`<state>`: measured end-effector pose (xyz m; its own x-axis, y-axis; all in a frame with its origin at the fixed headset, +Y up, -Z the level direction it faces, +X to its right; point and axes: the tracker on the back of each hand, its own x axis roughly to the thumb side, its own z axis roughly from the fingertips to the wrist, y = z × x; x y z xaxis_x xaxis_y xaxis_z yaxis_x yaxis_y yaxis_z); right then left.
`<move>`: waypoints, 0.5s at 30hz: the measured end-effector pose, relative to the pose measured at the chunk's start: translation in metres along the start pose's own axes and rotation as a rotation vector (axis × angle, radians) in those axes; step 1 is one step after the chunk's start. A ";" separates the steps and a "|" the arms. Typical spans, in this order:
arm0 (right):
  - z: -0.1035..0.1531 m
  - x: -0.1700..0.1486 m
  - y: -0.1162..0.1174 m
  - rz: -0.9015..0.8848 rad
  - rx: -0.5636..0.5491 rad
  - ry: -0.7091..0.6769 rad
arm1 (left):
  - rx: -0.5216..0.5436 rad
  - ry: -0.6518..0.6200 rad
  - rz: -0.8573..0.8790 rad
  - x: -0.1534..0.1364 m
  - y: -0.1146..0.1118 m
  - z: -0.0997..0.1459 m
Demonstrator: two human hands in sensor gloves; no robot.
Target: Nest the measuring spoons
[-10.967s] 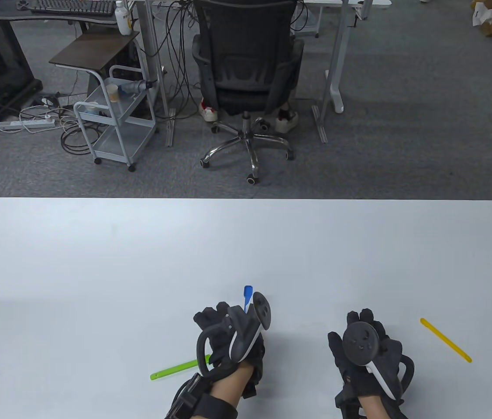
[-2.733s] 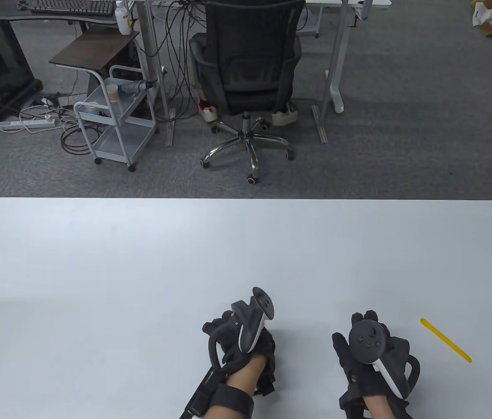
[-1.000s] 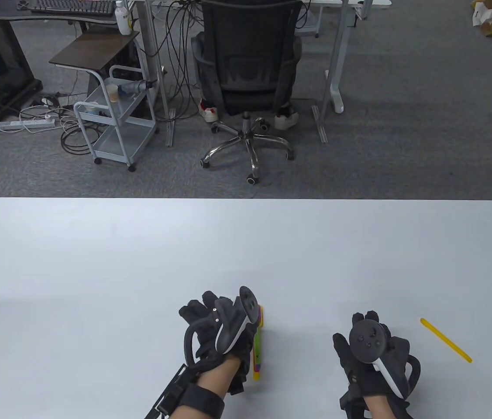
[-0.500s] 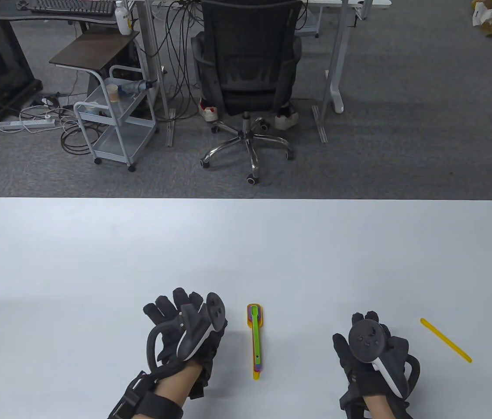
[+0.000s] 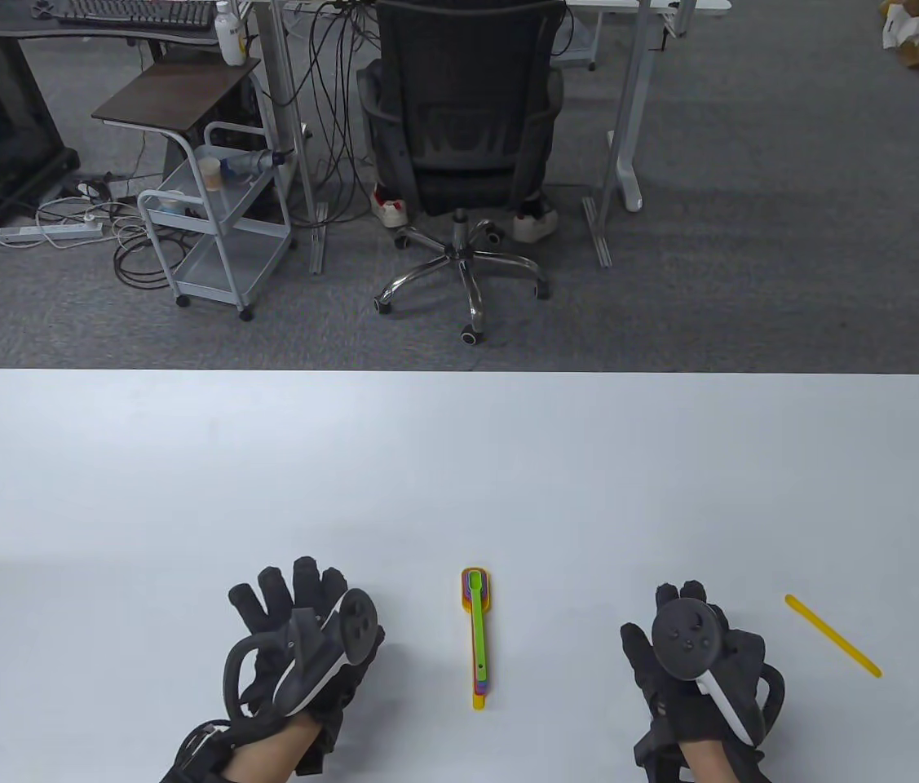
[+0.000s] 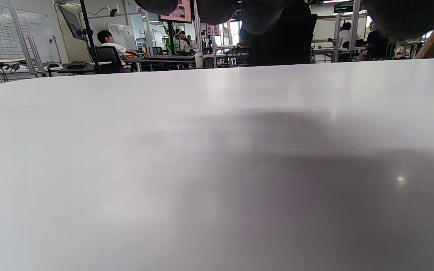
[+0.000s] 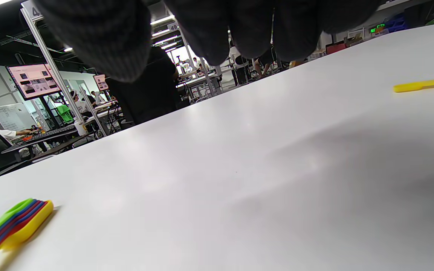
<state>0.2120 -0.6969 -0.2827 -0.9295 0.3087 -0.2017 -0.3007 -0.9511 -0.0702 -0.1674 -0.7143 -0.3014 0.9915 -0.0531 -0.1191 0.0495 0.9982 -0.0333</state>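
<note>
A white table (image 5: 459,457) fills the near half of the table view, with grey carpet beyond it. A black mesh office chair (image 5: 463,122) on a chrome star base stands across from the table's far edge, with a pair of white shoes (image 5: 388,205) behind its base. To the left stand a grey wire trolley (image 5: 214,236), a power strip (image 5: 43,232) amid loose cables, and a white bottle (image 5: 229,33) on a desk

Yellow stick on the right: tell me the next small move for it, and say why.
Probably the right hand should reach right and pick up the yellow stick. It lies alone on the table, apart from the nested spoon stack between the hands. Neither hand holds anything, and the left hand sits farther from it.
</note>
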 end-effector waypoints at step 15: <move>0.004 0.003 0.000 -0.008 0.006 -0.048 | 0.029 -0.034 0.035 -0.006 0.002 0.008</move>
<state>0.2087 -0.6960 -0.2798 -0.9363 0.3159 -0.1536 -0.3092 -0.9487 -0.0663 -0.1725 -0.7117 -0.2928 0.9961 -0.0179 -0.0859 0.0179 0.9998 -0.0010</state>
